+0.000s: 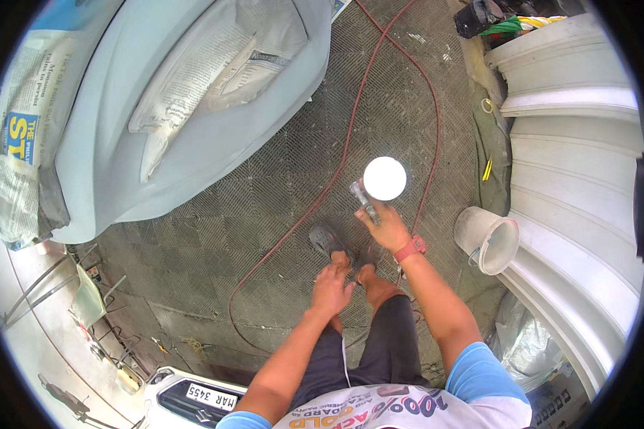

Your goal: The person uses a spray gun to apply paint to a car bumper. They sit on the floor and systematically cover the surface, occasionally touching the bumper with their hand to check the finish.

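Note:
My right hand [388, 227] is closed around the handle of a spray gun [366, 201] with a round white cup [385, 178] on top. The gun is held out in front of me, above the floor. My left hand [330, 289] hangs lower, fingers spread a little, with nothing in it. Far left of the gun is a smooth grey car body panel [265, 121]. Newspaper masking [200, 71] covers its hollow opening, and more newspaper [32, 129] wraps the panel beside it.
A red hose [350, 136] loops over the textured floor mat [193, 243] around my feet. On the right a white bucket [486, 239] leans beside ribbed white metal sheeting [565, 157]. Behind me at the left stands a white car front [193, 393]. Wire racks [107, 307] line the left side.

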`<state>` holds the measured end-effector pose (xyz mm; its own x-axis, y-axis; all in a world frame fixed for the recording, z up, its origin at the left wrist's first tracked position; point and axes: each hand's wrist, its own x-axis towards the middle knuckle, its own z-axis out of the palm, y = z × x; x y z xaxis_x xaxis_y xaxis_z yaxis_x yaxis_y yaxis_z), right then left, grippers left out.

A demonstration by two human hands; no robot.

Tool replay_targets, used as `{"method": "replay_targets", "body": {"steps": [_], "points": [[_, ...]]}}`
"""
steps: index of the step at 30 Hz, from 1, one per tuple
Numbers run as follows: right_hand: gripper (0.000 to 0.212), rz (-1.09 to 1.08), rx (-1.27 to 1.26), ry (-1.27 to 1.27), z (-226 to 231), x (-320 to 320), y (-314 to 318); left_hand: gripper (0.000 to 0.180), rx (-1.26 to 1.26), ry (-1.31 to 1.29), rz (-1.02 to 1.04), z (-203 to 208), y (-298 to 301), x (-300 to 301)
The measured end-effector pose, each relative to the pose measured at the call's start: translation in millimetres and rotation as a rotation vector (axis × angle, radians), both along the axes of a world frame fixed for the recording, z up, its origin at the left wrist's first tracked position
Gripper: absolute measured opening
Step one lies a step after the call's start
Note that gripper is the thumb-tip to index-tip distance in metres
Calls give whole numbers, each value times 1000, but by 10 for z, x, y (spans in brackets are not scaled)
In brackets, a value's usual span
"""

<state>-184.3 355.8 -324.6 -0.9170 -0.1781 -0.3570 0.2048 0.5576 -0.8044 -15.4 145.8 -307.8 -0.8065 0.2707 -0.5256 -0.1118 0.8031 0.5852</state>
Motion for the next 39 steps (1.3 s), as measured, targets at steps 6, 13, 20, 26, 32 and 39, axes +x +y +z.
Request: {"method": "replay_targets", "body": {"steps": [6,13,20,26,32,39], "points": [[83,-108,-204,12,-80,-517,163,60,-186,180,-304,-230,-543,-1242],[111,-74,-383,119,24,-855,281,72,-609,302,-701,-370,-687,-2661],[100,58,-421,214,-133,-1121,616,81,-721,400,-746,-303,-216,-3788],[96,44,-609,197,-442,-1678,770,97,-1023,524,-782,-618,233,-4473],[94,-44,-744,380,-985,-2151,748,105,-1446,704,-865,-1191,573,-5086],[96,-66,-801,384,-1331,-2485,732,109,-1646,734,-646,-1525,1000,-5855]]}}
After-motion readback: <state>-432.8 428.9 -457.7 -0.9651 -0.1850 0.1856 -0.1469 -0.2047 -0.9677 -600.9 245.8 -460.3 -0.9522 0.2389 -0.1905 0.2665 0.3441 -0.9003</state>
